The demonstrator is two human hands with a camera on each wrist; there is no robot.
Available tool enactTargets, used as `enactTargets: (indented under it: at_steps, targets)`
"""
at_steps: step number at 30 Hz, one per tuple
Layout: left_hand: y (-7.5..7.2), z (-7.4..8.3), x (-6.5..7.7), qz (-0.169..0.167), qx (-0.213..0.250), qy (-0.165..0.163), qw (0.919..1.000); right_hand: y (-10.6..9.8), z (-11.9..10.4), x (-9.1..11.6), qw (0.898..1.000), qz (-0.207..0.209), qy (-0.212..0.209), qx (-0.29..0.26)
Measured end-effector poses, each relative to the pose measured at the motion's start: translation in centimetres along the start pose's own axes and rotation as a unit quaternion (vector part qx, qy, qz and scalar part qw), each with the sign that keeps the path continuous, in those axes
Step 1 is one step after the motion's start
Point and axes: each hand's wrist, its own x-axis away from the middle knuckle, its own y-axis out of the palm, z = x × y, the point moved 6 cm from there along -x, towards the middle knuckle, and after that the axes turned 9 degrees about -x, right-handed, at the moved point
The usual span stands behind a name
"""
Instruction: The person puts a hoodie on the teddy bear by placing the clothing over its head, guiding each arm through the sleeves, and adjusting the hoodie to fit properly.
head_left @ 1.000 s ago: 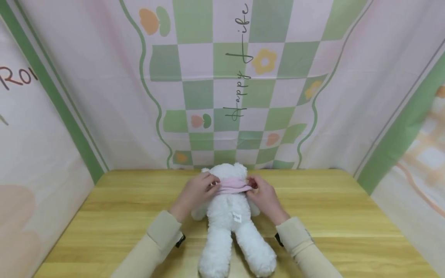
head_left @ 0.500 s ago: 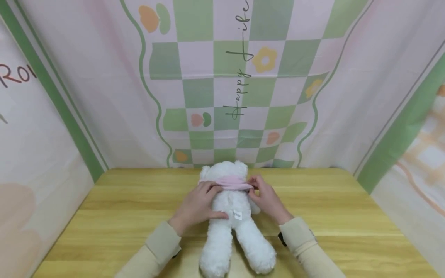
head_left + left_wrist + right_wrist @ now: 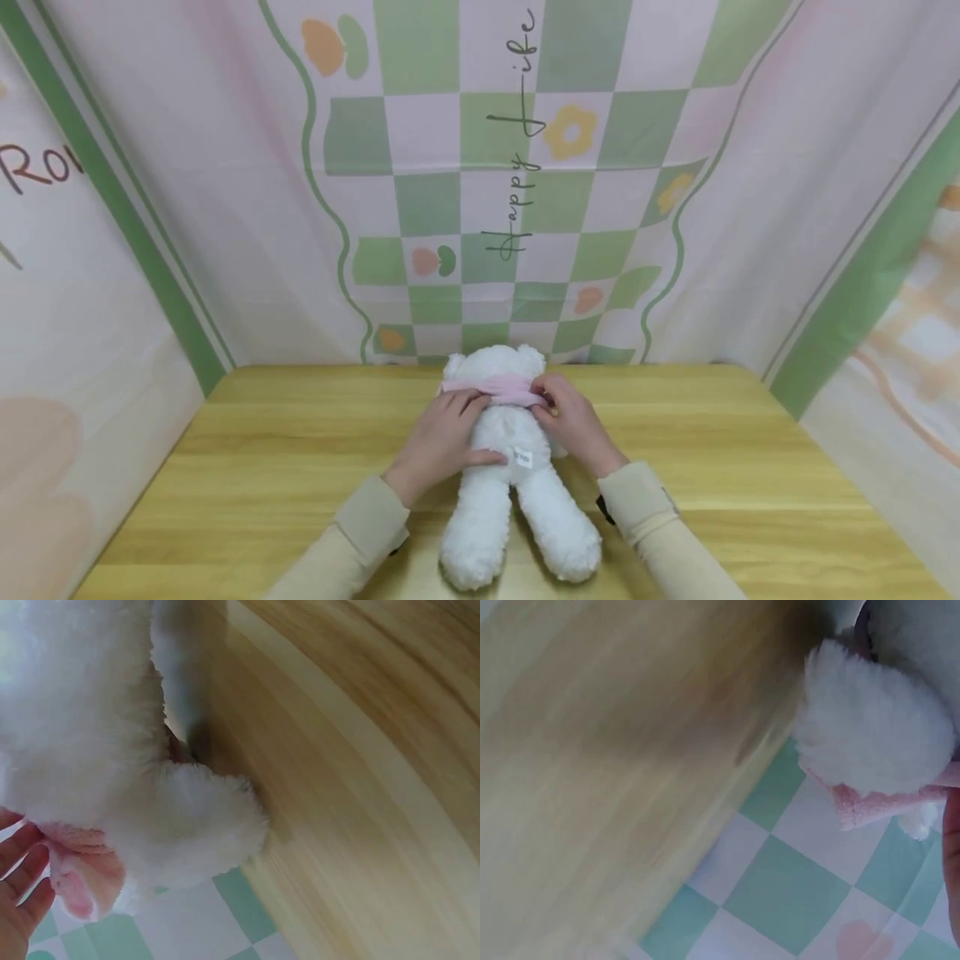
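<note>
A white plush bear (image 3: 495,483) lies on the table with its back upward and its head at the far edge. A pink cloth (image 3: 510,387) goes across its neck; cloth ends also show in the left wrist view (image 3: 82,881) and right wrist view. My left hand (image 3: 442,437) rests on the bear's left side, fingers extended to the cloth and thumb on the lower back. With bent fingers and thumb, my right hand (image 3: 566,421) pinches the cloth at the right of the neck. The bear's face is hidden.
Beneath the bear is a wooden table (image 3: 285,450). A curtain with green and white checks (image 3: 427,200) hangs behind its far edge, and printed cloths stand at both sides. A small white tag (image 3: 522,457) sits on the bear's back.
My left hand has let go of the cloth's left part and spread down over the bear's side. The bear has shifted slightly right and away. My right hand stays at the cloth.
</note>
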Motion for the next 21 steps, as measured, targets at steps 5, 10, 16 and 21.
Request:
enactTargets:
  at_steps: [5, 10, 16, 21]
  targets:
    - [0.3, 0.0, -0.1, -0.011, -0.001, -0.011, 0.9999, -0.2, -0.8, -0.1, 0.998, 0.020, -0.052, 0.036]
    - [0.6, -0.1, -0.4, -0.019, 0.013, -0.020, 0.9995, 0.1, -0.8, -0.5, 1.000, -0.021, 0.002, -0.018]
    - [-0.1, -1.1, -1.2, 0.044, 0.106, -0.053, 0.9920, 0.4, -0.8, -1.0, 0.993, -0.055, 0.081, -0.061]
    - [-0.6, -1.4, -1.9, 0.080, 0.090, -0.055, 0.9912, 0.5, -0.9, -1.1, 0.993, -0.058, 0.066, -0.077]
